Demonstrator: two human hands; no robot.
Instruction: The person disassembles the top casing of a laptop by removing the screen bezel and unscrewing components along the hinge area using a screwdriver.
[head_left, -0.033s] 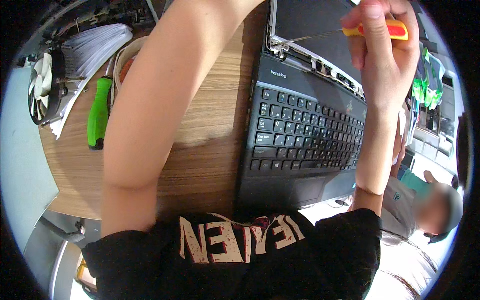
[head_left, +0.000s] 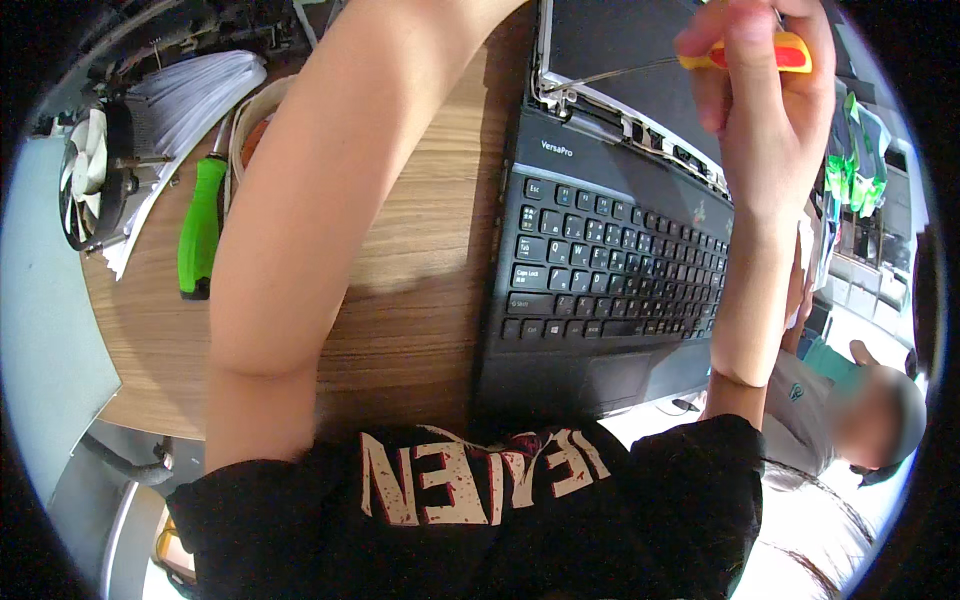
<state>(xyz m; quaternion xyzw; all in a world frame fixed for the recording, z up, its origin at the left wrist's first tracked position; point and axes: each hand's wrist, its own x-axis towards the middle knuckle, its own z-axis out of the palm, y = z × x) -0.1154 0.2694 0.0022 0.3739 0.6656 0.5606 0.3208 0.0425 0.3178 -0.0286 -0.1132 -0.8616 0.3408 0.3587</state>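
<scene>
An open black laptop [head_left: 560, 375] lies on the wooden desk, its display edge stripped of trim so the metal frame and hinge parts show. My right hand [head_left: 765, 130] is closed around the yellow-and-red handle of a screwdriver [head_left: 794, 54]. The thin shaft slants left across the dark screen panel [head_left: 625, 40], its tip at the metal hinge [head_left: 558, 97] by the panel's lower left corner. From the lower left my left forearm [head_left: 330, 200] reaches up past the laptop's left side. The left hand itself lies beyond the upper edge, out of sight.
Left of my forearm lie a green-handled screwdriver [head_left: 200, 230], a round container [head_left: 240, 130] partly hidden by the arm, a stack of papers [head_left: 205, 90] and a fan with white blades [head_left: 88, 170]. Another person [head_left: 815, 400] is at the right, near green-and-clear packages [head_left: 855, 160].
My right hand and the screwdriver handle have shifted slightly left and up; the tip stays at the hinge. My left forearm has moved a touch to the right.
</scene>
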